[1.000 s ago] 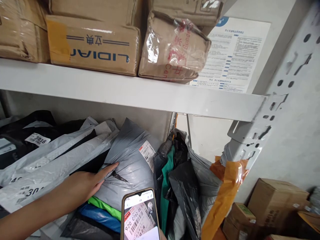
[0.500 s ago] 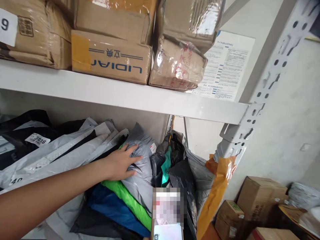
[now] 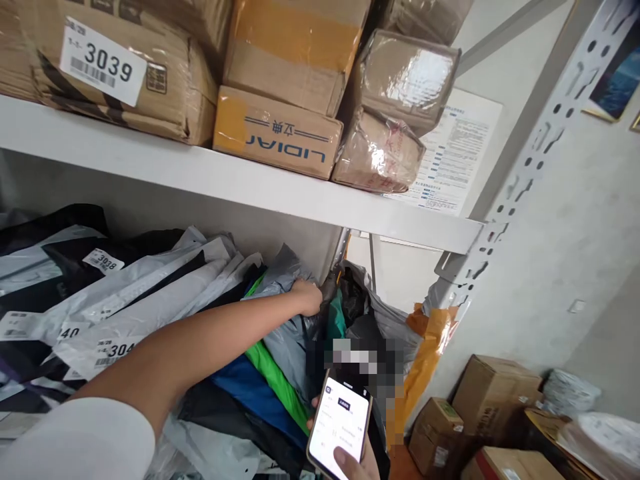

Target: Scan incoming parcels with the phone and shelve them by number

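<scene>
My left hand [image 3: 307,297] reaches across the lower shelf and is closed at the upper right edge of a grey plastic parcel bag [image 3: 287,337]. Its fingertips curl down out of sight between this bag and a dark bag beside it. Under the grey bag lie a bright green bag [image 3: 280,380], a blue bag [image 3: 255,393] and a black one [image 3: 227,417]. In my right hand [image 3: 367,461] is a smartphone [image 3: 336,417] with a lit white screen, held upright low in front of the bags.
Taped cardboard boxes [image 3: 280,137] sit on the upper shelf, above its white beam [image 3: 240,180]. Labelled white and black parcel bags [image 3: 165,293] lean on the left. A perforated post [image 3: 530,160] rises at right, with more cartons [image 3: 493,393] on the floor beyond.
My left hand has moved right and up over the grey bag, and its spread fingers have closed. The phone has risen further into view. The camera view has shifted left.
</scene>
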Demonstrator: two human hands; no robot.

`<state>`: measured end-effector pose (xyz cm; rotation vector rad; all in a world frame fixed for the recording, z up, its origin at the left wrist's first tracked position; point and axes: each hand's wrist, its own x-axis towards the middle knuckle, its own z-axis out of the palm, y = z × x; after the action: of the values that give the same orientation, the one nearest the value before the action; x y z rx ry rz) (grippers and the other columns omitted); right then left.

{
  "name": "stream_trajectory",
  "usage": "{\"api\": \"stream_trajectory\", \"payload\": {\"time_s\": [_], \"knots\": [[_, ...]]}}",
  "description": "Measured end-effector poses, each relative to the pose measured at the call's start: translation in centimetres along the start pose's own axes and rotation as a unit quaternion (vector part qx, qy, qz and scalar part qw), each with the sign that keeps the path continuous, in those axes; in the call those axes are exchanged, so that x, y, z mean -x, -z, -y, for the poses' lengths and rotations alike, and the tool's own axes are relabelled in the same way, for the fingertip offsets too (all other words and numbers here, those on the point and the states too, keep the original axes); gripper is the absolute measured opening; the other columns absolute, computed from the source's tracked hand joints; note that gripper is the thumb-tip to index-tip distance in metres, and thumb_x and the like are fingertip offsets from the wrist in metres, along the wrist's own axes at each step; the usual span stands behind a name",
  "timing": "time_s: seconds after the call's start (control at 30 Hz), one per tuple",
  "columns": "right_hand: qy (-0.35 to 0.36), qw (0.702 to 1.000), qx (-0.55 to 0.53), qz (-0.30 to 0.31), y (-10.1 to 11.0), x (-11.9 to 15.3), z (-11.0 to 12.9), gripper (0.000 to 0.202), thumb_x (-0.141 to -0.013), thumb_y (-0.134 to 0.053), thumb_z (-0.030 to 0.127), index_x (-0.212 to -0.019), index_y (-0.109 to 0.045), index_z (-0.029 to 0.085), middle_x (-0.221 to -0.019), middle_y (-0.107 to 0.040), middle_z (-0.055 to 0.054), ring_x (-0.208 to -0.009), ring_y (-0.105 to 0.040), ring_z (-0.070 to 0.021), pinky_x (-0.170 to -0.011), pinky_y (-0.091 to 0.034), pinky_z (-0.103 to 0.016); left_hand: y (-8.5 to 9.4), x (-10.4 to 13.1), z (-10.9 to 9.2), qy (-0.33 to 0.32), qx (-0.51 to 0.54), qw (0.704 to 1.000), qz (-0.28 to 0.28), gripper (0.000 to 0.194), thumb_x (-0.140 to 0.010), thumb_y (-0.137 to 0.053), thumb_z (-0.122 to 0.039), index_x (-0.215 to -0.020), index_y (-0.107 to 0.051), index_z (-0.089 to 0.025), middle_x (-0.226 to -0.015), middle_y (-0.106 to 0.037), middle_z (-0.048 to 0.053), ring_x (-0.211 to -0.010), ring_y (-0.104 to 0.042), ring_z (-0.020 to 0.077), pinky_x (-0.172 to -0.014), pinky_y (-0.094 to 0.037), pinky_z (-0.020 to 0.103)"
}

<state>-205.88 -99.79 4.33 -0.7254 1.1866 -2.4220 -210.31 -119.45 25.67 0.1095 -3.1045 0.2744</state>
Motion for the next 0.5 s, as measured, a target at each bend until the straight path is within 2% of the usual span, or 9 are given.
{"api": "stream_trajectory", "payload": {"time_s": [0.13,0.23,0.33,0.43,0.5], "knots": [[0.001,1.000,0.014,-0.016,-0.1,-0.1,0.5,0.065,-0.057,-0.091,0.046,-0.114,-0.069,0.023,-0.108,-0.076,-0.013,-0.085,-0.072,-0.0324,-0.064,-0.058,-0.036,-0.6,3.5,1.8,-0.094,-0.022,0.995,-0.023,0.022,-0.088,-0.057,-0.029,-0.097,-0.075,-0.021,-0.101,-0.073,0.010,-0.101,-0.064,0.0269,-0.086,-0.046,0.037],[0.006,1.000,0.018,-0.022,-0.1,-0.2,0.7,0.057,-0.056,-0.092,0.045,-0.106,-0.072,0.024,-0.103,-0.077,-0.012,-0.084,-0.072,-0.0320,-0.066,-0.058,-0.036,-1.3,6.4,2.7,-0.123,-0.036,0.991,-0.041,0.016,-0.084,-0.060,-0.025,-0.086,-0.075,-0.021,-0.091,-0.074,0.008,-0.099,-0.063,0.0266,-0.091,-0.042,0.038],[-0.003,1.000,0.022,-0.021,-0.5,-0.1,1.0,0.062,-0.054,-0.092,0.045,-0.106,-0.072,0.019,-0.104,-0.076,-0.016,-0.075,-0.071,-0.0292,-0.056,-0.058,-0.034,-1.8,7.7,2.7,-0.096,-0.020,0.994,-0.039,0.015,-0.082,-0.064,-0.031,-0.082,-0.075,-0.021,-0.092,-0.073,0.008,-0.099,-0.063,0.0267,-0.091,-0.042,0.037],[-0.020,0.999,0.024,-0.014,-1.4,0.2,1.2,0.060,-0.058,-0.091,0.043,-0.108,-0.069,0.018,-0.101,-0.076,-0.015,-0.060,-0.066,-0.0205,-0.036,-0.045,-0.020,-1.7,6.9,1.6,-0.024,-0.003,0.999,-0.032,0.038,-0.089,-0.054,-0.046,-0.093,-0.075,-0.014,-0.099,-0.072,0.016,-0.097,-0.065,0.0318,-0.084,-0.046,0.041],[-0.022,0.999,0.029,-0.017,-2.0,0.5,1.4,0.061,-0.059,-0.090,0.043,-0.110,-0.068,0.018,-0.097,-0.076,-0.014,-0.057,-0.065,-0.0185,-0.031,-0.039,-0.016,-1.3,5.8,0.7,0.025,0.004,0.999,-0.025,0.048,-0.093,-0.048,-0.049,-0.100,-0.074,-0.010,-0.100,-0.071,0.021,-0.094,-0.067,0.0343,-0.078,-0.048,0.042]]}}
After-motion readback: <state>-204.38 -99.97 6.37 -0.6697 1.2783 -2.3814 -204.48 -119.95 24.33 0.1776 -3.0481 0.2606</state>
